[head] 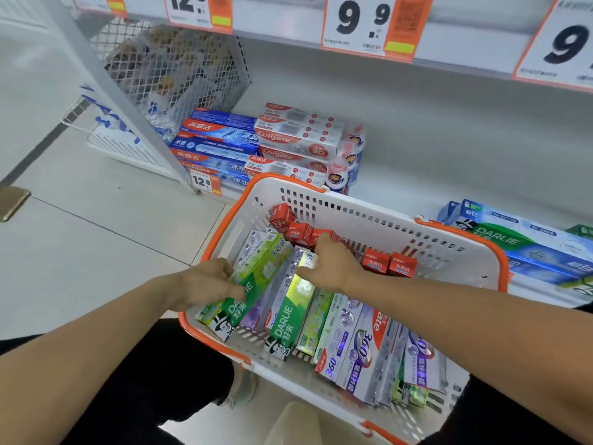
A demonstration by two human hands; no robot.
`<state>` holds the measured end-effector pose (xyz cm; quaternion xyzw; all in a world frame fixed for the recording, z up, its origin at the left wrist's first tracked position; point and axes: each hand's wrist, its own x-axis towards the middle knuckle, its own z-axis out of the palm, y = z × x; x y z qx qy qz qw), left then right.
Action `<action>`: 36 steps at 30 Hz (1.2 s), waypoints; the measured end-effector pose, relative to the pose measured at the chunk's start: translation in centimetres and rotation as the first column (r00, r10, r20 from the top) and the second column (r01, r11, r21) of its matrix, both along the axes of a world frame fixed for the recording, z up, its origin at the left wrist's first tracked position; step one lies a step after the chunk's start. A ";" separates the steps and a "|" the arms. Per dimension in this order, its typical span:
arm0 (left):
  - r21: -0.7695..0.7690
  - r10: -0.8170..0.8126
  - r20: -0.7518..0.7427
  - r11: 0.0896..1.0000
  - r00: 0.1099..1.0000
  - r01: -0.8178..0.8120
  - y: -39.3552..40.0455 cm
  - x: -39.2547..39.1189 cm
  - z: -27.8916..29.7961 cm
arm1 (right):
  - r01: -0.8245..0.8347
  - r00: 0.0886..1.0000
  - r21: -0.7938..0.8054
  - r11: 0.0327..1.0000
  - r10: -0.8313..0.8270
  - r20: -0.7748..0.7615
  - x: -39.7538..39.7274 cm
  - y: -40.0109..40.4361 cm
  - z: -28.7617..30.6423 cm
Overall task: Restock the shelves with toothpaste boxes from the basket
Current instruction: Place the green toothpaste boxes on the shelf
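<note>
Basket: white perforated plastic basket [426, 242] with an orange rim, rectangular, standing on the pale tiled floor [106, 220] just in front of the bottom shelf [417, 175].
Contents: long glossy cardboard toothpaste boxes lie packed side by side; green ones on the left, silver-white Colgate 360 boxes [359, 345] on the near right, small red boxes [390, 263] along the far wall.
Left hand: left hand [205, 281] has its fingers curled round a green Darlie box [244, 300] at the basket's left side, thumb across the printed face.
Right hand: right hand [330, 268] reaches in at the middle, thumb pressed on a second Darlie box [290, 313]; its fingertips are hidden among the red boxes, so the grip cannot be told.
Shelf stock: flat stacks of blue Colgate boxes [218, 146] and white Colgate boxes [298, 136] at the far left; blue-green Darlie boxes [519, 242] on the right.
Shelf edge: large paper price tags [362, 24] with orange borders hang above.
Side rack: white wire mesh bin [167, 65] on the far left.
</note>
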<state>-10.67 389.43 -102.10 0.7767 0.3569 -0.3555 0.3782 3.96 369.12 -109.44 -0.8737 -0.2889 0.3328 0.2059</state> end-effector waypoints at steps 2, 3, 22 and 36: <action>-0.107 0.094 0.026 0.990 0.995 -0.090 0.4 0.0 0.0 | 0.042 0.996 -0.005 0.999 -0.042 -0.083 1.0 0.3 1.3; -0.173 0.132 0.033 0.977 0.991 -0.124 0.5 0.2 0.1 | 0.048 0.982 -0.010 0.999 -0.049 -0.183 1.5 0.4 2.1; -0.799 0.790 0.402 0.549 0.463 -0.245 -4.3 3.8 13.5 | 0.321 0.538 0.403 0.857 0.185 -0.823 5.7 -7.9 22.0; -0.718 0.691 0.620 0.690 0.372 -0.086 -13.0 13.0 23.1 | 0.047 0.998 0.413 0.909 -0.055 0.008 9.1 -11.0 36.1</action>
